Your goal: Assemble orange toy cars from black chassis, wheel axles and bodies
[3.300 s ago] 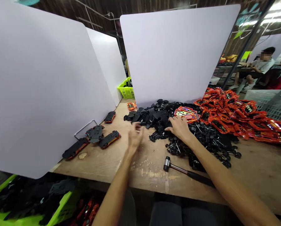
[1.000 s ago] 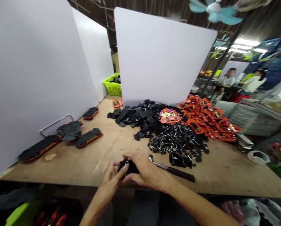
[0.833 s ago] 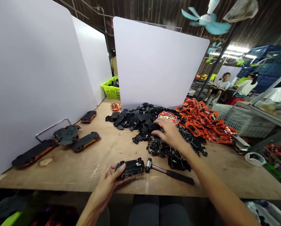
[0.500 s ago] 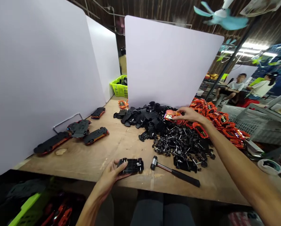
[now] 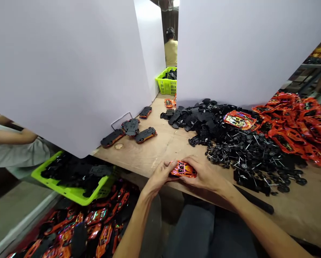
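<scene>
An orange toy car is held between both hands just at the table's front edge, its decorated top facing up. My left hand grips one end of it, thumb on the top. Fingers of my right hand wrap round the other end. The underside of the car is hidden. To the right lies a hammer, of which only the black handle shows past my right forearm. Loose wheels on axles form a heap beyond that arm.
Black chassis parts and orange car bodies are piled at the right. Several cars lie upside down, one at the left. White panels bound the table. Below left, a green basket holds black parts above many orange cars.
My right hand has come back from the pile with an orange car body. It now meets my left hand at the chassis, and both grip the car. The view has swung left and down.
</scene>
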### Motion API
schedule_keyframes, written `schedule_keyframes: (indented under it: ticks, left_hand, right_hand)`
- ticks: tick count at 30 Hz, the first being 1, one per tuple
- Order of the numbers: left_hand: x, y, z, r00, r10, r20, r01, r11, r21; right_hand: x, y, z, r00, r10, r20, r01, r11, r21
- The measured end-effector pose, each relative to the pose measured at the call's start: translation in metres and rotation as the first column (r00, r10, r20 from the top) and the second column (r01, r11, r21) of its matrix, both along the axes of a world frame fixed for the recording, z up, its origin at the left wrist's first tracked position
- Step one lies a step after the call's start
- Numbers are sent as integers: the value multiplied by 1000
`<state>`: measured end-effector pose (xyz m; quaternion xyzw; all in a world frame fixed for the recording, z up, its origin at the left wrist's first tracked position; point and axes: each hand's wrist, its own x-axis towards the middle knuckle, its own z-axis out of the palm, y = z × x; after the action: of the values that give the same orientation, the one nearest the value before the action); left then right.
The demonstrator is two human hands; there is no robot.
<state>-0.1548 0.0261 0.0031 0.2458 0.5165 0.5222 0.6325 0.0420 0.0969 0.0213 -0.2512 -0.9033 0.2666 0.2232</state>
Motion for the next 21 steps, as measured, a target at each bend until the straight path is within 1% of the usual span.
schedule_keyframes:
  ticks: [3, 9, 13, 16, 18, 21]
  left_hand:
    - [1, 0, -2, 999, 21, -41, -22, 1000, -21]
    - [-2, -2, -3, 1000, 9, 17, -8, 999, -34]
    - [-3, -2, 0, 1000, -6, 12, 6, 998, -56]
    - [-3, -1, 1, 1000, -3, 2, 4, 998, -67]
    - [-3, 0, 1, 1000, 2, -11, -3, 997, -76]
    - [-2, 1, -2, 999, 21, -50, -25, 996, -82]
  right_hand:
    - [-1, 5, -5, 999, 30, 34, -30, 999, 14]
    - [-4, 5, -4, 983, 58, 172, -74, 993, 93]
    - [-4, 15, -1, 951, 118, 286, -168, 973, 158]
    - [-6, 19, 2, 930, 156, 334, -225, 957, 181]
    - [-7, 17, 1, 934, 145, 327, -222, 952, 212]
    - [-9, 9, -5, 949, 76, 305, -163, 949, 269]
